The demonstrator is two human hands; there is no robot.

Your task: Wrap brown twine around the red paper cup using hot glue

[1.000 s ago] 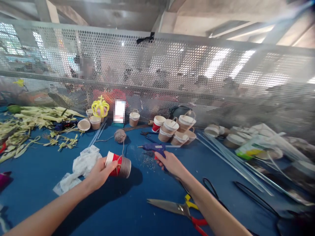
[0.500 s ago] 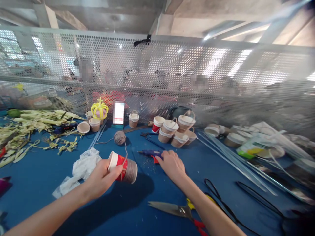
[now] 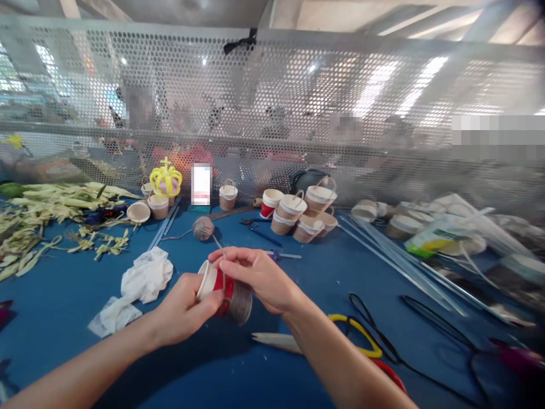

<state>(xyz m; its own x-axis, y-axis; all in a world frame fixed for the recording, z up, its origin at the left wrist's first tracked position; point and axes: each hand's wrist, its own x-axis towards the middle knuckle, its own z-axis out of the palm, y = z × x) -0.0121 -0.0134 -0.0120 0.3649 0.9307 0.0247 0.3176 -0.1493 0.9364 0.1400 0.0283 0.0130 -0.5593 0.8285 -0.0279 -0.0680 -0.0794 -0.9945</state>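
My left hand (image 3: 183,309) grips a red paper cup (image 3: 225,291) lying on its side, its lower half wound with brown twine. My right hand (image 3: 255,275) rests on top of the cup, fingers pinched on the twine strand (image 3: 218,243). That strand runs back to a twine ball (image 3: 202,228) on the blue table (image 3: 76,318). A blue glue gun (image 3: 279,255) lies just beyond my right hand, mostly hidden by it.
Several twine-wrapped cups (image 3: 303,213) stand in a cluster at the back centre. Scissors (image 3: 315,346) lie under my right forearm. Clear glue sticks (image 3: 395,258) and a black cable (image 3: 426,341) fill the right. White cloth (image 3: 138,284), green leaf strips (image 3: 46,218) and a yellow crown (image 3: 165,180) sit left. A perforated metal screen (image 3: 272,113) closes the back.
My right hand let go of the glue gun, which lies on the table, and moved left onto the cup to pinch the twine. The left hand kept the cup.
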